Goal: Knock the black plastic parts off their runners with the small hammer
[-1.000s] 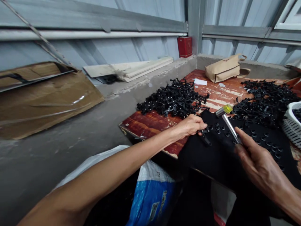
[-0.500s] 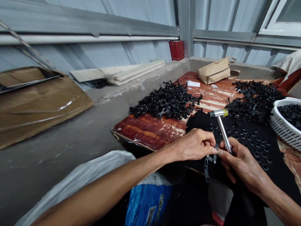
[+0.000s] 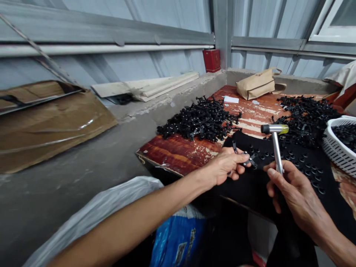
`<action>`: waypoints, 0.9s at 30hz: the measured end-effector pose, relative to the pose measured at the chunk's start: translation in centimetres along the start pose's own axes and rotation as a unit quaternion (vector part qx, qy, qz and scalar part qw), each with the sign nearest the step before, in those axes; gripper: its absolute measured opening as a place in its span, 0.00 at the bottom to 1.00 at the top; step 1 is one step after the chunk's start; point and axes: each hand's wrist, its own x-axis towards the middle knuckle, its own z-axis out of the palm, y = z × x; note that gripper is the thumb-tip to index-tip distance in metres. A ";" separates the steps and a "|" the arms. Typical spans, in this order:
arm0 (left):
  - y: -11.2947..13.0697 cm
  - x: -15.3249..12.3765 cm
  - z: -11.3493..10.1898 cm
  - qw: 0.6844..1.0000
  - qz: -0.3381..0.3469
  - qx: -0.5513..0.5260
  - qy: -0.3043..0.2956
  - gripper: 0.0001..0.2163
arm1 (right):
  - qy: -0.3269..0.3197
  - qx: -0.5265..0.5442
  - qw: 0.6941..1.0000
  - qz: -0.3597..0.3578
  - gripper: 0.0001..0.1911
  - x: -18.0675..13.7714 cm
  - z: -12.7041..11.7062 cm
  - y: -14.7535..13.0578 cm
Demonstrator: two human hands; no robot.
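My left hand (image 3: 226,165) pinches a small black plastic branched piece (image 3: 247,157) just above the near edge of a black mat (image 3: 294,163) studded with small black round parts. My right hand (image 3: 292,193) is wrapped round the metal handle of a small hammer (image 3: 275,141) whose head has a yellow tip and stands upright over the mat. A heap of black plastic pieces (image 3: 200,118) lies on the worn red wooden table (image 3: 180,152) beyond my left hand.
A second heap of black pieces (image 3: 306,115) lies at the right, beside a white basket (image 3: 338,144) holding more. A tan bag (image 3: 257,83) and a red box (image 3: 211,60) stand at the back. A blue-and-white sack (image 3: 178,237) sits below the table; cardboard (image 3: 50,122) lies left.
My left hand has moved up from the mat's near edge with the black piece and apart from my right hand. The hammer has swung upright and its head has shifted right.
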 end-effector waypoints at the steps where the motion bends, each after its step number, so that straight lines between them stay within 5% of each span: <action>1: 0.4 0.4 -0.3 1.000 -0.008 0.010 0.006 0.08 | 0.007 -0.001 1.000 -0.002 0.20 -0.4 -0.4 0.0; 14: 1.8 2.8 -0.3 0.993 -0.034 0.087 0.067 0.10 | 0.119 0.103 0.985 0.072 0.19 -5.2 -3.5 2.9; 27: 1.5 3.8 -0.2 0.993 -0.040 0.087 0.075 0.10 | 0.140 0.105 0.980 0.091 0.20 -5.9 -3.4 2.5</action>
